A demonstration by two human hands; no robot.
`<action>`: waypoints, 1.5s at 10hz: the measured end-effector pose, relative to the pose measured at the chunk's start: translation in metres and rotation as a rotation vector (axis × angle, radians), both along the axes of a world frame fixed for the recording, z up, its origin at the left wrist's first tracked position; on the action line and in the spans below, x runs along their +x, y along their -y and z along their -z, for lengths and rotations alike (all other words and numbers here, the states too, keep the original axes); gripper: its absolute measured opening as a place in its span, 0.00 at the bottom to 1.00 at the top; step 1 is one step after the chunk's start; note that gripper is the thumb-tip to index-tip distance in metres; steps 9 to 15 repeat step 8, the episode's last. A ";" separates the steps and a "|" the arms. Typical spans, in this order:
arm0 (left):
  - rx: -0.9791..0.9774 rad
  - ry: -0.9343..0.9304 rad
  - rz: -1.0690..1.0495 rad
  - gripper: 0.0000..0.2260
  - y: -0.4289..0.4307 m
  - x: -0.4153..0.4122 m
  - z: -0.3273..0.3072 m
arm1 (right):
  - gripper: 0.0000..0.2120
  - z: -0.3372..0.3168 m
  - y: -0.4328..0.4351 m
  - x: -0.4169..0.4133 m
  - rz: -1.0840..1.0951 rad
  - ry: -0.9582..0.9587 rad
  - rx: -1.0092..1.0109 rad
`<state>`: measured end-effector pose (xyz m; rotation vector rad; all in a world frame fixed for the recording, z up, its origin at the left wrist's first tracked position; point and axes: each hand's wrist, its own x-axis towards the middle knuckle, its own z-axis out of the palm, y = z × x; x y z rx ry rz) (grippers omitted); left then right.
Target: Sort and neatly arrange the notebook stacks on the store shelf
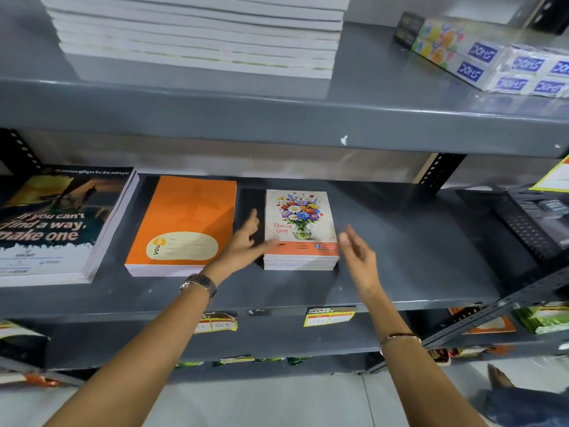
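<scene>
Your left hand [243, 241] and right hand [358, 251], both spread and empty, flank the small floral-covered notebook stack [300, 229] to square its edges.

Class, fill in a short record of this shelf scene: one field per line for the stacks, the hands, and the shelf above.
middle shelf: three stacks
left: dark poster-cover stack
centre: orange stack
right: flower-cover stack
left hand: open, at flower stack's left edge
right hand: open, beside its right edge
upper shelf: tall white stack, blue-labelled boxes
</scene>
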<state>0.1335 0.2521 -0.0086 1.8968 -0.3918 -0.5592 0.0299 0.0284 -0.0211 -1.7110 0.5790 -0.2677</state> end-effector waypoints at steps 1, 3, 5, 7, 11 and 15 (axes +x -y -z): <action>-0.064 -0.260 -0.245 0.35 0.012 0.005 -0.004 | 0.24 0.000 -0.010 0.018 0.099 -0.131 0.122; -0.301 -0.510 -0.156 0.35 0.043 0.000 0.000 | 0.25 -0.007 -0.023 0.038 0.082 -0.226 0.215; -0.264 -0.436 -0.153 0.30 0.050 -0.005 -0.008 | 0.28 -0.006 -0.022 0.041 0.072 -0.260 0.193; -0.261 -0.437 -0.132 0.30 0.048 -0.007 -0.011 | 0.28 -0.004 -0.021 0.041 0.035 -0.263 0.143; -0.217 -0.354 -0.149 0.31 0.044 -0.006 -0.007 | 0.27 -0.003 -0.019 0.036 0.031 -0.219 0.151; -0.217 -0.354 -0.149 0.31 0.044 -0.006 -0.007 | 0.27 -0.003 -0.019 0.036 0.031 -0.219 0.151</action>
